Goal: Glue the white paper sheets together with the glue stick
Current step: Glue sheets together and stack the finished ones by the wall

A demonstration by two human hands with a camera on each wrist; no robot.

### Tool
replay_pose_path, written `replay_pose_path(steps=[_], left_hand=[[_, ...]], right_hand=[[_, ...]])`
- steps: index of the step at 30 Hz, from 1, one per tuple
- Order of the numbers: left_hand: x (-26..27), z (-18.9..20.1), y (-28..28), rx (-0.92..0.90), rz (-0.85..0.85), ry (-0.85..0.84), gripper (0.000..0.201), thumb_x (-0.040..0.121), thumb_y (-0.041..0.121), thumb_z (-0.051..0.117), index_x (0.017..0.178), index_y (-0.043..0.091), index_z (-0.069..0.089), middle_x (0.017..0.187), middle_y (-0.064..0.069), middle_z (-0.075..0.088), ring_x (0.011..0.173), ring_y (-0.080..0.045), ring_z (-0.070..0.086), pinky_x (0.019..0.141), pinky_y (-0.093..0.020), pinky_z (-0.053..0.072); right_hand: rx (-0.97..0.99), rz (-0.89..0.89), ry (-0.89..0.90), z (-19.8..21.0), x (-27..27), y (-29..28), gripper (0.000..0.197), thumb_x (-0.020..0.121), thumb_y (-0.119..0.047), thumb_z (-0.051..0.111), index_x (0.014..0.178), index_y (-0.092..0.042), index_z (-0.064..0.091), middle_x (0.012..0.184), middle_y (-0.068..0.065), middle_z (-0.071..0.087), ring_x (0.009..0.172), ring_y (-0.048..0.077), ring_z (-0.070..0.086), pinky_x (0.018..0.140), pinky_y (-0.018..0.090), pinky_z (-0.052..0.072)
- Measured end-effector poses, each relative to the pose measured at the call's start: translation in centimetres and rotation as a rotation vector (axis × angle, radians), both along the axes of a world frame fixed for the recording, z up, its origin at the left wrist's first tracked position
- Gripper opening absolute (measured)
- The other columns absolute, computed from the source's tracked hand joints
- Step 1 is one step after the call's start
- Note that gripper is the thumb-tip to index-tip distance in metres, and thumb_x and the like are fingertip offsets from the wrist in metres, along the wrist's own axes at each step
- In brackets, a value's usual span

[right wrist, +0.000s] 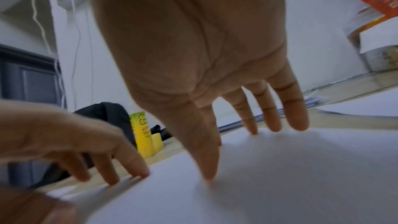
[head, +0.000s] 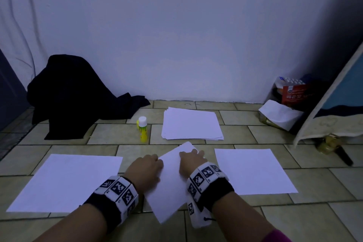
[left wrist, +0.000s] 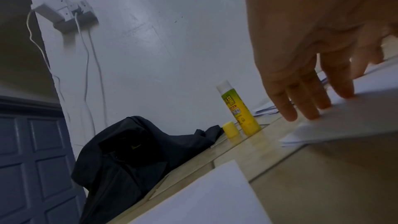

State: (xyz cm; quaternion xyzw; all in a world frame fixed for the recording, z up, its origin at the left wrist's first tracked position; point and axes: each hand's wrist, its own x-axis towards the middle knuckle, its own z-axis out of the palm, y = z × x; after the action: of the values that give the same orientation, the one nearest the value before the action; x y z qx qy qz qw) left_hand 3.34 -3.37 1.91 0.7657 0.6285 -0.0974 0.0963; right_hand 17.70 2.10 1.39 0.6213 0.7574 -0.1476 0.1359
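A white sheet (head: 170,182) lies at an angle on the tiled floor in front of me. Both hands rest on it with straight fingers. My left hand (head: 149,165) touches its left edge, where the left wrist view shows two paper edges (left wrist: 301,135) one over the other. My right hand (head: 191,160) presses flat near the far corner, its fingertips (right wrist: 297,122) on the paper (right wrist: 280,176). The yellow glue stick (head: 142,129) stands upright beyond my left hand, uncapped, with its yellow cap (left wrist: 230,129) beside it. Single white sheets lie at left (head: 66,180) and right (head: 253,171).
A stack of white paper (head: 191,124) lies behind the centre sheet. A black cloth (head: 78,94) is heaped against the wall at back left. Food packets (head: 290,92) and a white bag (head: 279,114) sit at back right, beside a leaning mat (head: 334,104).
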Motion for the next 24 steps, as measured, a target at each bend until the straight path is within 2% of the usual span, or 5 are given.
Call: replay_pose_path(steps=[7, 11, 14, 20, 24], left_hand=[[-0.5, 0.5, -0.4, -0.017, -0.035, 0.042, 0.076, 0.069, 0.057, 0.076, 0.125, 0.015, 0.045, 0.127, -0.004, 0.047, 0.115, -0.022, 0.043, 0.090, -0.030, 0.035], [-1.2, -0.9, -0.5, -0.186, 0.032, 0.056, 0.160, 0.031, 0.089, 0.053, 0.151, 0.002, -0.007, 0.160, -0.013, -0.009, 0.148, -0.030, -0.007, 0.118, -0.050, 0.008], [-1.2, -1.1, -0.2, -0.311, 0.037, 0.031, 0.171, 0.011, 0.087, 0.034, 0.146, 0.001, -0.026, 0.155, -0.013, -0.030, 0.144, -0.028, -0.026, 0.117, -0.050, -0.008], [-1.8, -2.2, 0.3, -0.309, 0.042, 0.021, 0.169, 0.019, 0.090, 0.042, 0.146, 0.001, -0.025, 0.156, -0.014, -0.028, 0.145, -0.026, -0.023, 0.117, -0.047, -0.011], [-1.8, -2.3, 0.1, -0.264, 0.043, 0.045, 0.147, 0.059, 0.075, 0.070, 0.148, 0.002, -0.022, 0.158, -0.014, -0.023, 0.146, -0.026, -0.019, 0.117, -0.047, -0.011]], right_hand=[[0.003, 0.066, 0.077, -0.8, -3.8, -1.7, 0.060, 0.083, -0.029, 0.068, 0.130, -0.014, 0.034, 0.131, 0.012, 0.039, 0.123, 0.034, 0.036, 0.094, 0.042, 0.040], [-0.088, 0.247, 0.137, -0.3, -4.2, -1.8, 0.096, 0.079, -0.026, 0.076, 0.149, -0.009, 0.012, 0.153, 0.006, 0.019, 0.141, 0.027, 0.018, 0.111, 0.049, 0.029], [-0.191, 0.311, 0.095, -0.2, -4.1, -1.4, 0.105, 0.083, -0.029, 0.072, 0.152, -0.010, -0.006, 0.161, 0.002, -0.006, 0.148, 0.019, -0.003, 0.118, 0.052, 0.009], [-0.196, 0.227, 0.059, -0.6, -1.2, -0.3, 0.117, 0.075, -0.051, 0.073, 0.152, -0.017, -0.008, 0.160, 0.001, -0.010, 0.148, 0.017, -0.002, 0.117, 0.054, 0.001], [-0.163, 0.133, 0.041, -0.1, 0.4, 0.3, 0.126, 0.067, -0.051, 0.079, 0.152, -0.010, -0.004, 0.161, 0.004, -0.002, 0.148, 0.020, 0.006, 0.117, 0.051, 0.006]])
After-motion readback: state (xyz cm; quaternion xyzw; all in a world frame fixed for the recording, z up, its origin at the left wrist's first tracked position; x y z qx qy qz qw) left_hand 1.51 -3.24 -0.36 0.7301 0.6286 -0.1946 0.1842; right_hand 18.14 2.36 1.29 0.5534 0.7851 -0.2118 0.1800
